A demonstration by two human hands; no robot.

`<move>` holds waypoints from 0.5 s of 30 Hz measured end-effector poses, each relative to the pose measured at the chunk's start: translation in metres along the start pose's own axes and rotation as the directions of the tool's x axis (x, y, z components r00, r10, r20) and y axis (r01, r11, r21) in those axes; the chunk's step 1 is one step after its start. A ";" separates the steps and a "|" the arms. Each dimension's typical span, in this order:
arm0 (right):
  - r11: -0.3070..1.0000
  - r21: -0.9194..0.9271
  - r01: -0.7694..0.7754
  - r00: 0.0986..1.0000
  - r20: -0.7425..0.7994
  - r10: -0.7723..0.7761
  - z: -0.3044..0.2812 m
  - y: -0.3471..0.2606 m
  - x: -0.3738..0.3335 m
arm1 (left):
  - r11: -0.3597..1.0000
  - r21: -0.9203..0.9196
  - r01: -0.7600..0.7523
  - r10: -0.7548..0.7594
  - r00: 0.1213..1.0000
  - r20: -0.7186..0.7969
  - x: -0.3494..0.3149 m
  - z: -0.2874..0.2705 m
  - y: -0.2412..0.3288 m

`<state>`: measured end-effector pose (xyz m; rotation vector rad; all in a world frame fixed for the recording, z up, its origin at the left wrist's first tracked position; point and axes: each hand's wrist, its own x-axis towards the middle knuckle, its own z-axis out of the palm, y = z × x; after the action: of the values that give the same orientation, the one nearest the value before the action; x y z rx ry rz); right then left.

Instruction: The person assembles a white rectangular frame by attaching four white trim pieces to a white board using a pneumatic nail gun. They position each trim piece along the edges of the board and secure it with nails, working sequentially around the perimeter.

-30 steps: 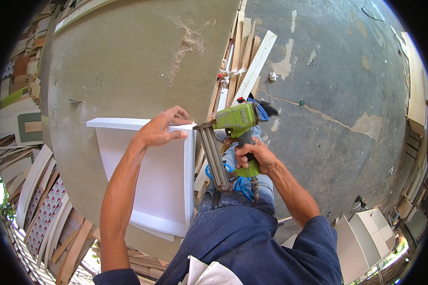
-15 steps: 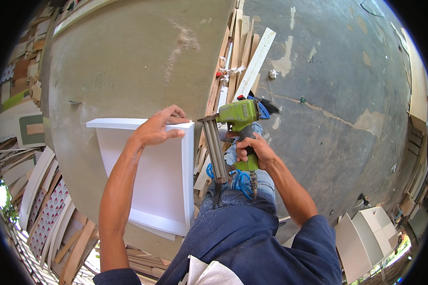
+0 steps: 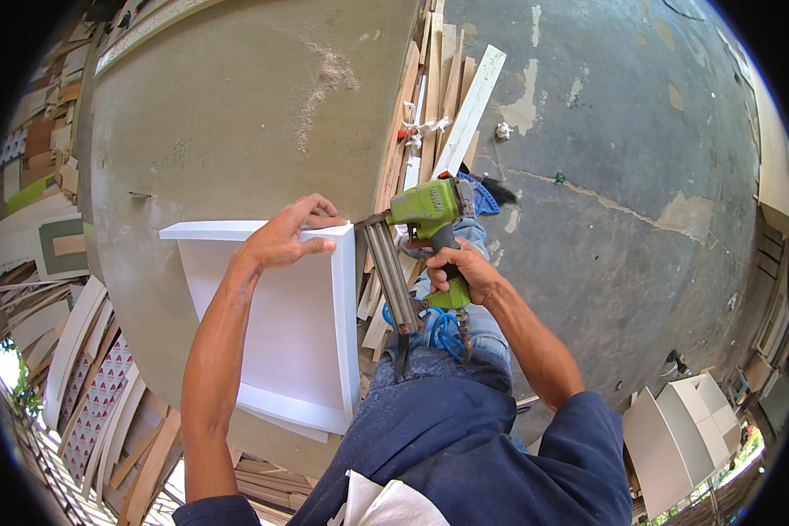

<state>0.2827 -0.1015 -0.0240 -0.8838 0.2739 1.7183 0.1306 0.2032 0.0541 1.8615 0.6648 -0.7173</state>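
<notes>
A white open-topped box, like a drawer (image 3: 345, 333), lies on the work table with its low walls standing up. My left hand (image 3: 282, 238) grips its far wall close to the right corner, fingers over the top edge and thumb on the inner side. In my right hand (image 3: 470, 272) is a green nail gun (image 3: 423, 205), held by its black handle. Its nose meets the outside of that far right corner, though actual contact is hard to make out. The long grey magazine slants down toward my waist.
Several wooden strips (image 3: 432, 105) and a white board (image 3: 472, 110) lie along the right side of the table (image 3: 202, 114). A blue coiled hose (image 3: 447, 335) hangs by my legs. Panel offcuts (image 3: 66, 351) are stacked at left; a pale cabinet (image 3: 684, 430) stands at lower right.
The nail gun has moved left and tilted slightly, bringing its nose to the box corner. My left hand keeps its grip on the far wall.
</notes>
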 end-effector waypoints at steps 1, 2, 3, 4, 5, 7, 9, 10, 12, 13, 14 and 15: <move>1.000 0.003 -0.005 1.000 0.006 0.005 0.000 0.000 0.000 | 1.000 -0.008 0.004 -0.004 1.000 0.004 0.000 0.000 0.001; 1.000 0.004 -0.010 1.000 0.014 0.010 -0.001 0.000 0.000 | 1.000 -0.015 0.008 -0.008 1.000 0.007 0.000 -0.001 0.002; 1.000 0.006 -0.014 1.000 0.022 0.014 -0.002 0.002 0.001 | 1.000 -0.020 0.005 -0.005 1.000 0.010 0.000 -0.001 0.001; 1.000 0.007 -0.019 0.999 0.030 0.018 -0.003 0.002 0.002 | 1.000 -0.025 0.002 -0.002 1.000 0.013 0.000 -0.001 0.000; 1.000 0.006 -0.020 0.999 0.029 0.020 -0.004 0.002 0.002 | 1.000 -0.029 -0.001 0.001 1.000 0.015 0.000 -0.001 -0.001; 1.000 0.003 -0.024 0.999 0.029 0.024 -0.004 0.002 0.003 | 1.000 -0.028 0.006 -0.005 1.000 0.016 -0.001 -0.001 0.001; 1.000 0.005 -0.028 0.999 0.027 0.028 -0.005 0.002 0.003 | 1.000 -0.022 0.005 -0.004 1.000 0.015 -0.001 -0.001 0.001; 1.000 0.007 -0.029 0.999 0.026 0.029 -0.005 0.003 0.003 | 1.000 -0.017 0.001 -0.001 1.000 0.014 -0.001 -0.001 0.000; 1.000 0.003 -0.030 0.999 0.038 0.030 -0.005 0.003 0.004 | 1.000 -0.013 -0.007 0.007 1.000 0.010 0.000 -0.001 -0.002; 1.000 0.001 -0.030 0.999 0.044 0.030 -0.005 0.003 0.004 | 1.000 -0.014 -0.011 0.011 1.000 0.007 0.000 0.000 -0.004; 0.999 0.006 -0.036 0.998 0.047 0.035 -0.005 0.003 0.004 | 1.000 -0.015 -0.015 0.015 1.000 0.003 0.000 0.001 -0.006; 0.999 0.013 -0.039 0.998 0.049 0.038 -0.006 0.004 0.005 | 1.000 -0.023 -0.013 0.013 1.000 0.003 0.001 0.001 -0.004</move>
<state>0.2814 -0.1027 -0.0325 -0.8304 0.2714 1.7695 0.1278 0.2042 0.0508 1.8420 0.6564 -0.7013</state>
